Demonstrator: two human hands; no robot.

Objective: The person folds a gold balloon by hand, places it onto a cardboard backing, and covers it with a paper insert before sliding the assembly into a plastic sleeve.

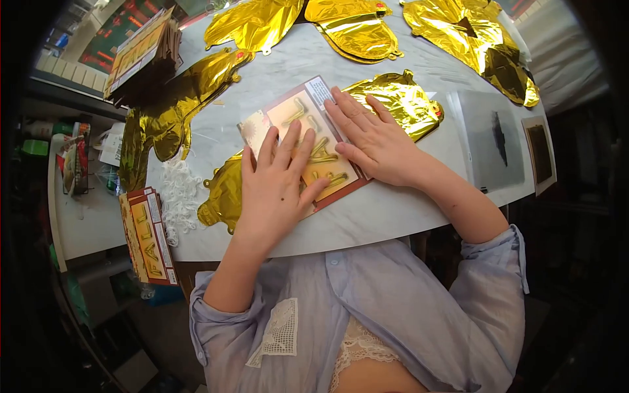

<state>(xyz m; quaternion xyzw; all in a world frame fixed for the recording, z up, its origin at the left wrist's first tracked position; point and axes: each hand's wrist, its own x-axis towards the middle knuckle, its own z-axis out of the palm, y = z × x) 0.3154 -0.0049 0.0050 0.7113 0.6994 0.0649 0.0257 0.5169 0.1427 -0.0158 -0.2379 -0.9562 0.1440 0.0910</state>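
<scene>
A printed card (pixel 322 156) with gold letter pictures and a dark red border lies tilted on the marble-patterned table. My left hand (pixel 278 180) rests flat over its lower left part, fingers spread. Across the card's right edge lies my right hand (pixel 373 137), also flat, with its thumb apart. Whether anything sits beneath the card cannot be seen. Beside my left hand is a gold foil balloon (pixel 221 195), partly covered by hand and card. Another flat gold foil balloon (pixel 411 98) shows just beyond my right hand.
More foil balloons (pixel 255 25) lie along the far side and left. White strings (pixel 178 196) are heaped at left, near upright "FALL" cards (pixel 149 239). A card stack (pixel 141 56) stands at upper left. Clear plastic bags (pixel 481 147) lie right, by the table's curved edge.
</scene>
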